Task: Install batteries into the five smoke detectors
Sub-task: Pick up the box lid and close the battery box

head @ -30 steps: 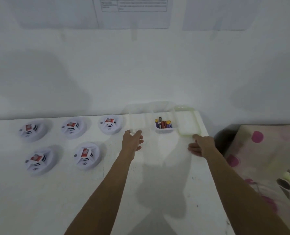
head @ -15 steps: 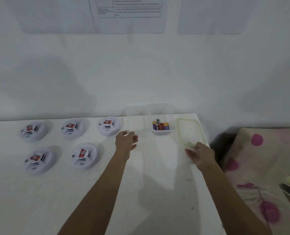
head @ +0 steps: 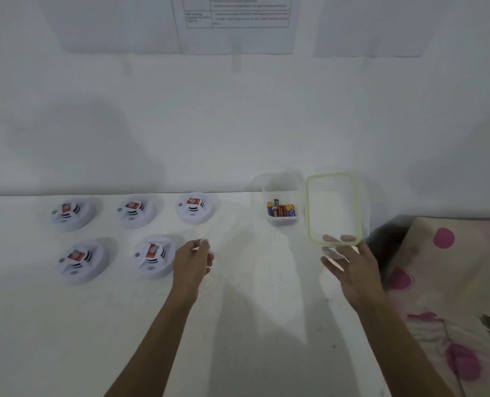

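Several white round smoke detectors lie in two rows on the white table (head: 266, 325), each with a red label; the nearest one (head: 155, 256) is just left of my left hand (head: 195, 262). That hand hovers with loosely curled fingers and holds nothing. A small clear container (head: 281, 184) at the back holds several batteries (head: 281, 210). Right of it, my right hand (head: 352, 265) pinches the near edge of the clear lid (head: 334, 207) with a green rim; fingertips show through the plastic.
The table's right edge runs just past my right arm. Beyond it lies a cloth with pink dots (head: 452, 267). A white wall with taped paper sheets (head: 238, 24) stands directly behind the table.
My left hand has drawn back from the container toward the near detector. My right hand has taken the lid's near edge and holds it to the right of the container.
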Motion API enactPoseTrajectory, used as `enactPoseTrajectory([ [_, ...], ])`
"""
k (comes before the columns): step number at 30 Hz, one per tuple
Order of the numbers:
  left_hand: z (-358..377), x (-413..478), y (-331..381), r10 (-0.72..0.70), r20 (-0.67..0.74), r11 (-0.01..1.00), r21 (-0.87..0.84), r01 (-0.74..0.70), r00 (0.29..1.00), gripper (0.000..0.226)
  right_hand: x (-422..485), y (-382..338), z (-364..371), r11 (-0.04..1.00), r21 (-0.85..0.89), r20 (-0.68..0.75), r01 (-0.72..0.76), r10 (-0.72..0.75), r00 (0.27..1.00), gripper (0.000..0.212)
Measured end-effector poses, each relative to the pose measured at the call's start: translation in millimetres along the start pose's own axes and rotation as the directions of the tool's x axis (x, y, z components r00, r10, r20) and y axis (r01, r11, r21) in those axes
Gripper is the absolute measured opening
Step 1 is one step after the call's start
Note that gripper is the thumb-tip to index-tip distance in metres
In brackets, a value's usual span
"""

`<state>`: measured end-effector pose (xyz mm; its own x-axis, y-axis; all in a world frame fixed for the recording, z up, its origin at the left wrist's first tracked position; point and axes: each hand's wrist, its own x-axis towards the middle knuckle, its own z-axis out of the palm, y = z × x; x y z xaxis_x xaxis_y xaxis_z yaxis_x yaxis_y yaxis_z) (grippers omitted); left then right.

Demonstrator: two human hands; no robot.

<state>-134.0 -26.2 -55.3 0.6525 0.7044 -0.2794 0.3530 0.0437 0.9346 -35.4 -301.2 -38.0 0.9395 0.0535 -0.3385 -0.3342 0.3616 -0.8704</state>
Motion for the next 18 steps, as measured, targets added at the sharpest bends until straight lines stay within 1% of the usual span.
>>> enactPoseTrajectory([
  [1,-7,-3,-3,0.014,0.013,1.000,0.024,-0.014,1.000,0.023,-5,1,3,1.000,-0.007,0.027,0.007,-0.007,1.000,0.016],
  [3,-20,-8,-7,0.032,0.059,0.997,0.063,-0.036,0.998,0.024,-14,5,8,1.000,-0.017,0.083,0.013,-0.011,0.996,0.020],
  [6,-33,-12,-12,0.054,0.168,0.988,0.133,-0.077,0.984,0.027,-27,12,14,0.999,-0.049,0.142,0.018,-0.011,0.990,0.028],
  [8,-39,-14,-12,0.054,0.233,0.978,0.183,-0.098,0.971,0.024,-35,18,17,0.998,-0.058,0.160,0.016,-0.007,0.987,0.029],
  [11,-44,-17,-10,0.045,0.325,0.971,0.208,-0.118,0.945,0.023,-48,26,21,0.997,-0.070,0.208,0.041,-0.025,0.978,0.028],
  [13,-48,-18,-9,0.045,0.375,0.970,0.207,-0.131,0.926,0.023,-59,31,24,0.988,-0.112,0.243,0.105,-0.075,0.967,0.027],
  [15,-50,-19,-8,0.055,0.388,0.971,0.195,-0.140,0.920,0.022,-68,37,24,0.953,-0.215,0.282,0.214,-0.149,0.948,0.028],
  [18,-54,-22,-11,0.067,0.355,0.978,0.163,-0.132,0.933,0.022,-76,48,23,0.825,-0.412,0.350,0.387,-0.249,0.903,0.038],
])
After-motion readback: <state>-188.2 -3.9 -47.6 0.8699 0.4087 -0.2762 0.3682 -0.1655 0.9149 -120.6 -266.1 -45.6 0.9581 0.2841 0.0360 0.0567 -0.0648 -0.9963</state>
